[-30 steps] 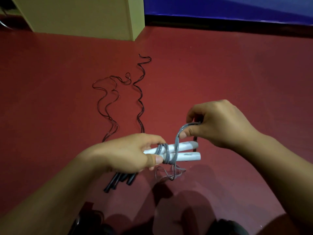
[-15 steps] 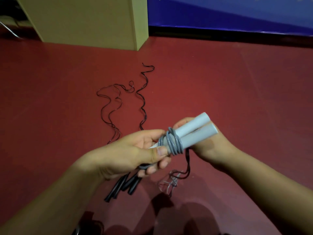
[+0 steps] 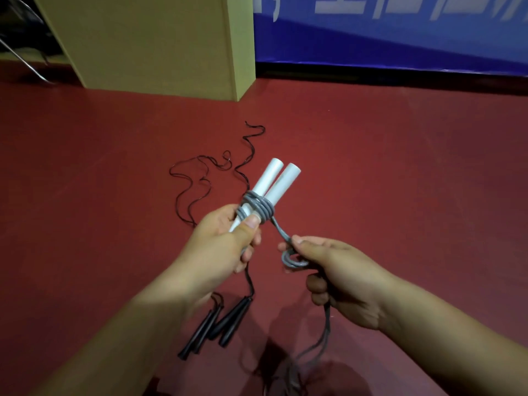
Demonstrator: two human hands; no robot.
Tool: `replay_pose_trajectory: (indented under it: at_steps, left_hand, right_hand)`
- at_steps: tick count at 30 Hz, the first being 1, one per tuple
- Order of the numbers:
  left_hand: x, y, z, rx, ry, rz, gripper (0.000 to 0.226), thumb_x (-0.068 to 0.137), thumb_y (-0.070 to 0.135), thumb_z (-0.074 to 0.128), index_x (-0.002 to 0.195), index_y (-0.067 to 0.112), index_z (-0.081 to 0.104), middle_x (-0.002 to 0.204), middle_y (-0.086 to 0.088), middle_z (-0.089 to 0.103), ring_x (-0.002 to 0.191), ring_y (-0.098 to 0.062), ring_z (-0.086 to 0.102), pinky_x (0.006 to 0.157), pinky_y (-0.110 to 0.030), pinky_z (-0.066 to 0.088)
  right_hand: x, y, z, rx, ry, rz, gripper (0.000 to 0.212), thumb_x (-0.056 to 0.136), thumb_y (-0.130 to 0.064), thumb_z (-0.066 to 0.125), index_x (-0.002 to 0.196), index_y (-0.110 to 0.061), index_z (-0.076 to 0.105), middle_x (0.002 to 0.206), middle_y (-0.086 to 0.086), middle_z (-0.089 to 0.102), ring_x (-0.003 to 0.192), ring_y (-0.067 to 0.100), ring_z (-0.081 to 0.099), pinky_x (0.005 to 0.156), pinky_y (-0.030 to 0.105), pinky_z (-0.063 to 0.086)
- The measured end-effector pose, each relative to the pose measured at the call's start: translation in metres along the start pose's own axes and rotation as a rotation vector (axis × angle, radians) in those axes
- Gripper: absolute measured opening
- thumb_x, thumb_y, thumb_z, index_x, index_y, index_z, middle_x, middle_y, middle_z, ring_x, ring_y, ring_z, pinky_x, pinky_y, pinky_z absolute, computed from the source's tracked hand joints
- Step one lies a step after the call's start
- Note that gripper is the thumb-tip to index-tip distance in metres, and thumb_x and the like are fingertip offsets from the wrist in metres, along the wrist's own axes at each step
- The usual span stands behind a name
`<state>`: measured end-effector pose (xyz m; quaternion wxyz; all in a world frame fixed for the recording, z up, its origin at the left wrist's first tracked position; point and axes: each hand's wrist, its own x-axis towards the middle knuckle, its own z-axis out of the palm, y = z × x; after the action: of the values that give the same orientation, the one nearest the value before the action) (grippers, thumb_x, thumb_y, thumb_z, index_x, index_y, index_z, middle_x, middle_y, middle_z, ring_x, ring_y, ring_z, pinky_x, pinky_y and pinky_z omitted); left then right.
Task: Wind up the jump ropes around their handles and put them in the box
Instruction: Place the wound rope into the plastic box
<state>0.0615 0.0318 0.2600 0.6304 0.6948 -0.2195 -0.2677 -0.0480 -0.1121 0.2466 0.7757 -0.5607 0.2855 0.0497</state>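
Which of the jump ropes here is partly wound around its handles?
The grey jump rope, coiled around the paired white handles in the left hand, its slack pinched by the right hand. The black jump ropes lie loose on the red floor.

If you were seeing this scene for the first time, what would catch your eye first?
At centre, the left hand grips two white handles bound by coils of grey rope, while the right hand pinches the loose rope. Black jump ropes snake across the red floor behind, their black handles lying below the hands.
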Motion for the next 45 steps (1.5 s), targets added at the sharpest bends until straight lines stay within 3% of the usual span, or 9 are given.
replay_pose_trajectory:
  at_steps: [7,14,21,25,28,33,36,40,45]
  left_hand:
    - [0.008,-0.008,-0.006,0.071,0.174,-0.012,0.016,0.102,0.016,0.049,0.088,0.013,0.057,0.067,0.0,0.055,0.05,-0.012,0.041,0.043,-0.025,0.032]
    - [0.016,-0.01,-0.019,0.098,0.333,-0.005,0.016,0.101,0.018,0.051,0.086,0.02,0.057,0.064,0.006,0.057,0.05,-0.011,0.044,0.047,-0.027,0.033]
    - [0.018,-0.011,-0.02,0.09,0.379,-0.01,0.016,0.101,0.015,0.051,0.086,0.016,0.056,0.065,0.003,0.057,0.047,-0.011,0.043,0.047,-0.026,0.032]
    - [0.017,-0.011,-0.019,0.097,0.371,0.003,0.014,0.101,0.015,0.051,0.088,0.016,0.057,0.066,0.003,0.057,0.048,-0.011,0.043,0.047,-0.026,0.033]
    - [0.017,-0.01,-0.018,0.099,0.376,0.014,0.015,0.101,0.016,0.052,0.087,0.016,0.056,0.065,0.004,0.057,0.047,-0.01,0.044,0.047,-0.026,0.033]
    - [0.016,-0.008,-0.019,0.105,0.368,0.01,0.013,0.101,0.016,0.051,0.09,0.016,0.058,0.066,0.003,0.057,0.048,-0.01,0.044,0.047,-0.026,0.034]
    - [0.015,-0.009,-0.02,0.152,0.365,0.006,0.011,0.1,0.016,0.053,0.092,0.016,0.06,0.066,0.004,0.058,0.05,-0.012,0.045,0.05,-0.028,0.035]
    - [0.014,-0.013,-0.021,0.319,0.375,0.027,0.011,0.098,0.017,0.055,0.09,0.023,0.059,0.071,0.001,0.063,0.058,-0.017,0.051,0.059,-0.034,0.042]
    - [0.012,-0.012,-0.018,0.464,0.364,0.03,0.008,0.096,0.019,0.057,0.097,0.027,0.059,0.078,0.003,0.067,0.067,-0.016,0.058,0.059,-0.028,0.04]
  right_hand:
    - [0.0,-0.001,-0.002,-0.078,0.053,0.003,0.058,0.093,-0.055,0.05,0.111,-0.001,0.062,0.057,-0.002,0.042,0.046,0.012,0.02,0.042,0.024,0.021]
    - [-0.003,0.002,-0.006,-0.289,0.102,-0.157,0.016,0.088,-0.025,0.07,0.091,-0.01,0.063,0.055,-0.003,0.036,0.045,0.011,0.022,0.044,0.023,0.018]
    - [-0.006,0.0,-0.01,-0.552,0.146,-0.245,0.035,0.1,-0.031,0.05,0.073,-0.016,0.066,0.063,-0.006,0.056,0.056,0.005,0.046,0.06,0.019,0.039]
    - [-0.002,0.001,-0.013,-0.398,0.265,-0.22,0.03,0.102,-0.03,0.043,0.087,-0.015,0.064,0.058,-0.003,0.049,0.053,0.013,0.04,0.058,0.03,0.035]
    - [-0.003,0.0,-0.018,-0.438,0.292,-0.259,0.025,0.101,-0.033,0.046,0.087,-0.018,0.061,0.056,-0.007,0.045,0.048,0.009,0.035,0.048,0.026,0.029]
    - [-0.014,-0.008,-0.019,-0.74,0.175,-0.333,0.04,0.089,-0.044,0.063,0.072,-0.008,0.064,0.052,-0.009,0.038,0.047,0.006,0.031,0.044,0.017,0.026]
    - [-0.022,-0.013,-0.017,-0.838,0.081,-0.342,0.035,0.093,-0.041,0.057,0.073,-0.014,0.068,0.05,-0.008,0.034,0.045,0.006,0.03,0.044,0.017,0.025]
    - [-0.026,-0.015,-0.016,-0.868,0.053,-0.372,0.031,0.092,-0.049,0.051,0.088,-0.026,0.07,0.06,-0.006,0.054,0.057,0.008,0.052,0.058,0.023,0.041]
    - [-0.024,-0.013,-0.02,-0.857,0.084,-0.492,0.016,0.093,-0.04,0.056,0.089,-0.027,0.064,0.054,-0.013,0.044,0.05,0.002,0.036,0.052,0.021,0.032]
